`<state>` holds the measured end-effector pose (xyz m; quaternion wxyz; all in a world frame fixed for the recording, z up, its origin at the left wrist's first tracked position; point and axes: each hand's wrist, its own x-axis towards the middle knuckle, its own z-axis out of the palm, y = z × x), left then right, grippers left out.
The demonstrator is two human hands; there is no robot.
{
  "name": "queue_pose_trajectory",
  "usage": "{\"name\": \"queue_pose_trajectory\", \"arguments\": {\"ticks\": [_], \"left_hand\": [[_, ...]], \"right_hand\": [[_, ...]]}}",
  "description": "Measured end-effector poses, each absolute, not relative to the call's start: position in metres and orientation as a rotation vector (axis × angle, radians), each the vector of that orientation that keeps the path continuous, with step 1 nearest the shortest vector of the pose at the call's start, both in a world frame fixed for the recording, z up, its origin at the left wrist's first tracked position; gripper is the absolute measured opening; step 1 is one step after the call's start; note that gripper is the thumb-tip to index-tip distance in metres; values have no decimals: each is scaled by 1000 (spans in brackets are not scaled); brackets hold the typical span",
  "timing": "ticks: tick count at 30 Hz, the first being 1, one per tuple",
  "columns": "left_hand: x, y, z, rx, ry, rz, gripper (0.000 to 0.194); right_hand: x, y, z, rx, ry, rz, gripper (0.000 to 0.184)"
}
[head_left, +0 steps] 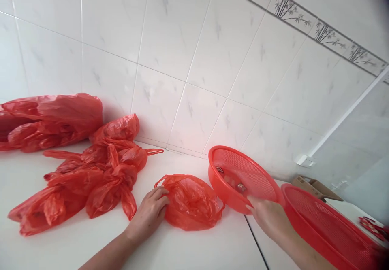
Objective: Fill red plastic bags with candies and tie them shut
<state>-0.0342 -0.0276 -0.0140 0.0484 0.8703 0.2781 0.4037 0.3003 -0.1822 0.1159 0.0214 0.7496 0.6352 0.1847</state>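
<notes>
My left hand (151,210) is at the left edge of a red plastic bag (194,205), its fingers curled over the bag's edge. The bag lies on the white table with its mouth spread upward. My right hand (267,217) grips the near rim of a round red plastic basket (225,187). That basket is tilted and stands close to the bag's right side. A few small wrapped pieces (241,187) lie inside it; their kind is too small to make out. The fingers under the rim are partly hidden.
Several tied red plastic bags (100,173) lie at the left, with a larger red bundle (60,116) behind them. A second red basket (328,225) stands on the right, before a cardboard box (316,187). A tiled wall (170,59) closes off the back; a seam runs through the white tabletop (197,251).
</notes>
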Motion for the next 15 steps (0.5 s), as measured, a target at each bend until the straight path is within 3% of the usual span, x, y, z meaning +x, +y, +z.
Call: {"name": "queue_pose_trajectory", "arguments": {"ticks": [6,9,11,15], "left_hand": [[-34,-25,-11,2627,996,1289,26],[-35,-23,-12,2639,1038,1264,24],[-35,-22,-13,2651,1037,1251,23],[-34,-21,-18,2669,998,1268,20]], "right_hand": [[303,-229,61,2161,1773,689,47],[301,-249,52,2273,1751,632,38],[301,-257,64,2421,1771,464,29],[316,-255,110,2802,1846,-79,42]]}}
